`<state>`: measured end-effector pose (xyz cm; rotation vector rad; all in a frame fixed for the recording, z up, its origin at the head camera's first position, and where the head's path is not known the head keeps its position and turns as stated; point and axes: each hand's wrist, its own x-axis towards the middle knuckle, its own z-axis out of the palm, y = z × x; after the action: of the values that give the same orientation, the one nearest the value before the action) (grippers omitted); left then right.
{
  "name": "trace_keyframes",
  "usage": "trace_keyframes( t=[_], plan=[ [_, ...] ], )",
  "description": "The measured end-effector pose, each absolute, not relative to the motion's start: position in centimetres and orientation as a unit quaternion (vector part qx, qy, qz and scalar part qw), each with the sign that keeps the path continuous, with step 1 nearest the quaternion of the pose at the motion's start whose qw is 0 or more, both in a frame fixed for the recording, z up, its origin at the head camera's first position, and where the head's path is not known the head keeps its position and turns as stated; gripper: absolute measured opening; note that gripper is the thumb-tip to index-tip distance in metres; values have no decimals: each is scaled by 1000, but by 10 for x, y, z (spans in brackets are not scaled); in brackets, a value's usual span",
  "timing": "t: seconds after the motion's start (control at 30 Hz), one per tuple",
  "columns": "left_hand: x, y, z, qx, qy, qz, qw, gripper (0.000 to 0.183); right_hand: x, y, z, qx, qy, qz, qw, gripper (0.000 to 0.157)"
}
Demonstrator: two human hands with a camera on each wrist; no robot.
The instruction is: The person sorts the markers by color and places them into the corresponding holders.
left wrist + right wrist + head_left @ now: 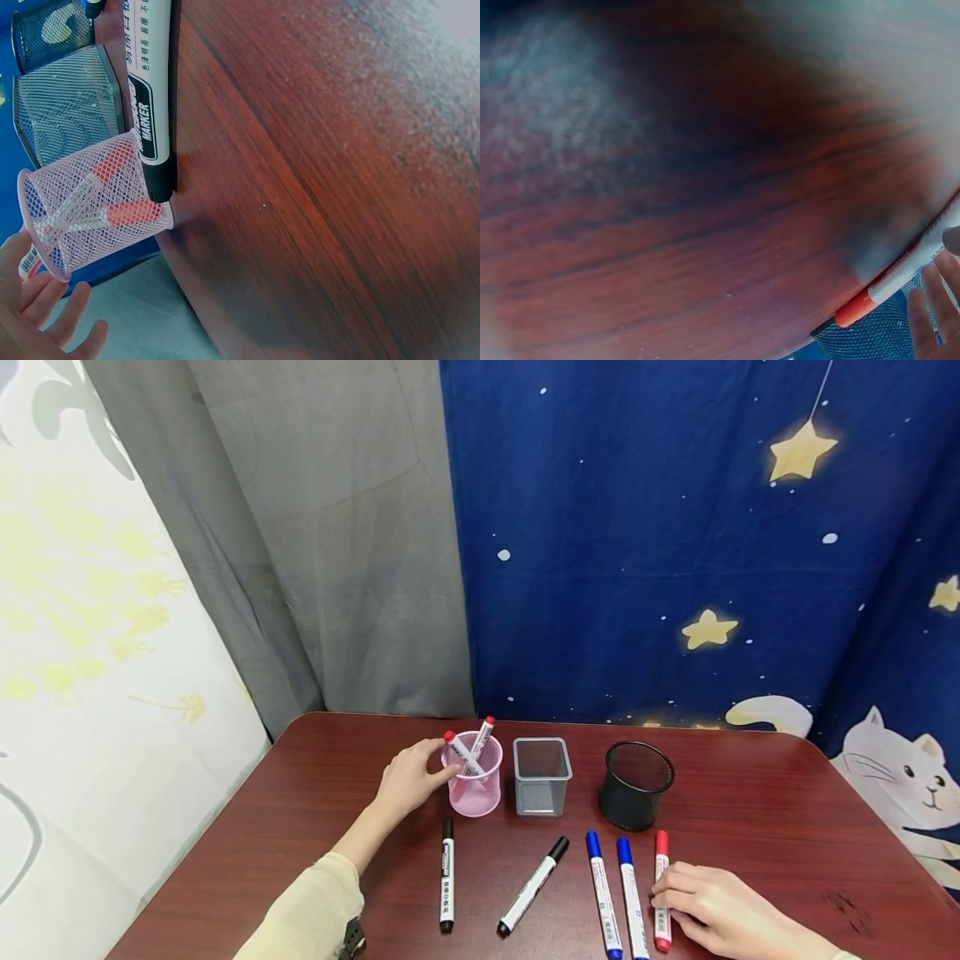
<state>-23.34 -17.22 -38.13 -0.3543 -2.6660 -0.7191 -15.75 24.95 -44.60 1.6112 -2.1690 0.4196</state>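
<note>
My left hand [411, 781] is at the rim of a pink mesh pen cup [475, 797], thumb and fingers apart around its left side. Two red-capped markers lean inside the cup; the nearer marker [467, 755] has its cap end beside my fingertips. In the left wrist view the fingers [73, 315] are spread and fairly straight below the rim. Over on the right, my right hand [712, 902] grips a red marker [662, 852] lying on the table, fingers across its barrel. The right wrist view shows my thumb over this marker's white barrel [907, 277].
A silver square mesh holder [542, 793] and a black round mesh cup [633, 802] stand right of the pink cup. In front lie two black markers [447, 877] [532, 889] and two blue markers [603, 893] [632, 902]. Curtains hang behind the brown table [375, 910].
</note>
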Motion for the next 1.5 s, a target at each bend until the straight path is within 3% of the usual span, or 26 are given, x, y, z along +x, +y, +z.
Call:
trace_keyframes(
  t=[0.53, 1.2, 1.5],
  plan=[
    [-233, -171, -382, -126, -941, -251, 187, 47, -158, 241, -444, 613, -752, 47, 239, 40],
    [-233, -172, -383, -127, -942, -248, 188, 45, -155, 242, -440, 601, -770, 47, 208, 35],
    [-233, -172, -383, -125, -941, -254, 188, 46, -154, 239, -432, 603, -758, 59, 243, 31]
  ],
)
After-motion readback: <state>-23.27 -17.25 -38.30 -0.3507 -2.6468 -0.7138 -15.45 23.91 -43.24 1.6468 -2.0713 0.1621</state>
